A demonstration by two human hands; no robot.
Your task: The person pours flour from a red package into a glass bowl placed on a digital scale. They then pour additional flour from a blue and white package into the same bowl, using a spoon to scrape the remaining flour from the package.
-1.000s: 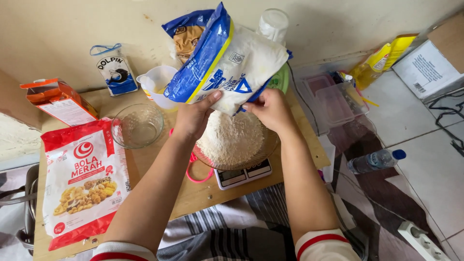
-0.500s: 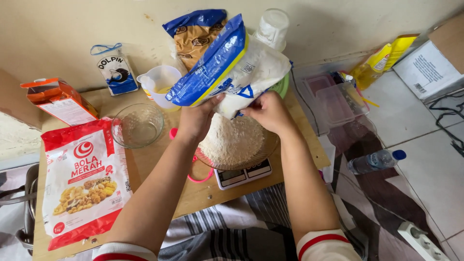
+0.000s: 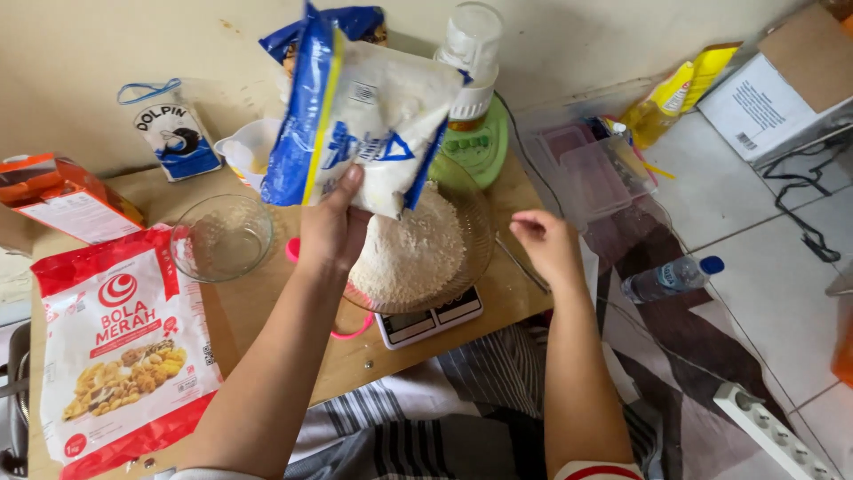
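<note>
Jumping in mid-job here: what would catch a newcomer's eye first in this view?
First, the blue and white flour bag held up in the left hand above the glass bowl heaped with flour, which sits on a small kitchen scale mid-table. Next, the big red and white packet lying flat at the table's left end. The right hand hovers empty beside the bowl.

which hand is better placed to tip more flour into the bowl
Left, probably. The left hand already grips the flour bag, held up right over the heaped bowl on the scale. The right hand is empty, off beside the bowl.
</note>
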